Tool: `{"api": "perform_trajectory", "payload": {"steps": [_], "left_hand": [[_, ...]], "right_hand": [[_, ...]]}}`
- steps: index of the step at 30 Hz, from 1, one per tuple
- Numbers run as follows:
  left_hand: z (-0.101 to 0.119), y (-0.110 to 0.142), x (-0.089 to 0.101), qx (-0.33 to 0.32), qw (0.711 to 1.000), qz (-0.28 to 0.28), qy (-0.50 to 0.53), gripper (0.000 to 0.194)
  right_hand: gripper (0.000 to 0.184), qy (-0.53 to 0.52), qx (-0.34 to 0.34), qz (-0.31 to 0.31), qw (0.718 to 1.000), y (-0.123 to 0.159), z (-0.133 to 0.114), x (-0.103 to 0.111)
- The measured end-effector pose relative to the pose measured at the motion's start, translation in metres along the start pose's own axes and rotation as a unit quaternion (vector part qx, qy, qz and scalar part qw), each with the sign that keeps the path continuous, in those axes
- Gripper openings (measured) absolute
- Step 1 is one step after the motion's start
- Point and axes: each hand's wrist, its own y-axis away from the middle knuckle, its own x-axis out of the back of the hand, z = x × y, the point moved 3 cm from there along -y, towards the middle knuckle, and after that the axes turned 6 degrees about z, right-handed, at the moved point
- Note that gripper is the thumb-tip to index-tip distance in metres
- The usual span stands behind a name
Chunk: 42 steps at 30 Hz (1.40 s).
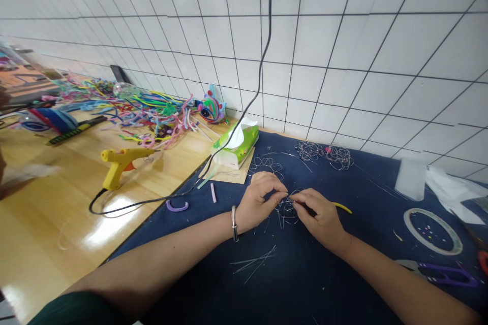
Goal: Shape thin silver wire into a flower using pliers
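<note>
Over the dark blue cloth, my left hand (263, 201) and my right hand (321, 217) face each other, fingertips pinched. Between them is a looped, thin wire piece (286, 211), with loose ends hanging below. Each hand grips wire at its upper edge; the exact strands are hidden by the fingers. Behind my left hand lies another looped wire piece (267, 164). Several straight wire lengths (254, 262) are spread on the cloth nearer to me. A yellow handle (342, 207) pokes out beyond my right hand.
A yellow glue gun (121, 163) with a black cord rests left; a green tissue pack (238, 144) stands behind. Further wire pieces (339, 156) lie by the tiled wall. At right are a round ring (408, 221) with beads inside and purple-handled scissors (446, 275). Colourful pipe cleaners (160, 111) are heaped left.
</note>
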Motion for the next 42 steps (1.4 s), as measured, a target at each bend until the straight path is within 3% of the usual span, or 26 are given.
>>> {"api": "perform_trajectory", "payload": {"steps": [17, 42], "left_hand": [[0.001, 0.0, -0.001, 0.007, 1.0, -0.01, -0.012, 0.006], [0.006, -0.017, 0.0, -0.016, 0.995, -0.09, -0.043, 0.008]], "right_hand": [[0.016, -0.008, 0.004, 0.016, 1.0, 0.001, 0.001, -0.001], [0.008, -0.023, -0.014, 0.026, 0.999, 0.002, -0.002, 0.002]]}}
